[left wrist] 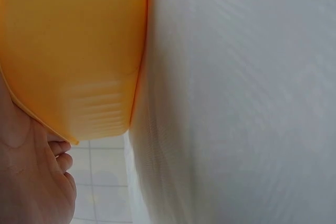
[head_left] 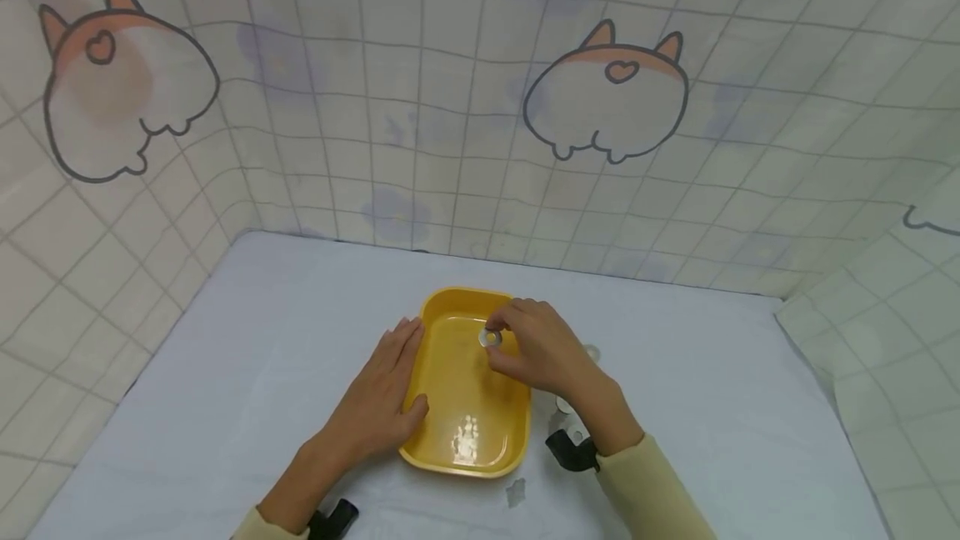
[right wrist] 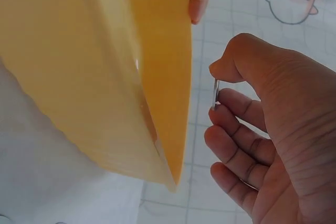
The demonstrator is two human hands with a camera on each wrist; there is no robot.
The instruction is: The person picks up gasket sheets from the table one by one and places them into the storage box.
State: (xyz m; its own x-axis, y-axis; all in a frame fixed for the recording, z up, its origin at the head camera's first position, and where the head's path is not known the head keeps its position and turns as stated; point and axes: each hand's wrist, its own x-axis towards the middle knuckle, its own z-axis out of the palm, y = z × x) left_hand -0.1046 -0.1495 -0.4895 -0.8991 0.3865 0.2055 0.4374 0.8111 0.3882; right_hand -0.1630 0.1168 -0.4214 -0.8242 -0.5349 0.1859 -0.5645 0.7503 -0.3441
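Note:
A yellow plastic tray (head_left: 468, 390) stands on the white cloth. My left hand (head_left: 382, 394) rests along its left rim with the fingers straight. In the left wrist view, that palm (left wrist: 31, 177) lies by the rim, beside the tray's outer wall (left wrist: 79, 51). Over the tray's upper right part, my right hand (head_left: 543, 352) pinches a flat metal washer (head_left: 490, 338) between thumb and fingertips. Seen edge-on in the right wrist view, the washer (right wrist: 216, 94) is a thin silvery strip, apart from the tray (right wrist: 163, 77). The other right fingers are loosely bent.
Several round pale pieces, one of them a ring (head_left: 592, 352), lie on the cloth (head_left: 697, 407) right of the tray, partly behind the right forearm. A small grey patch (head_left: 516, 492) shows near the tray's front. Tile-patterned sheeting (head_left: 450, 107) rises behind and at both sides.

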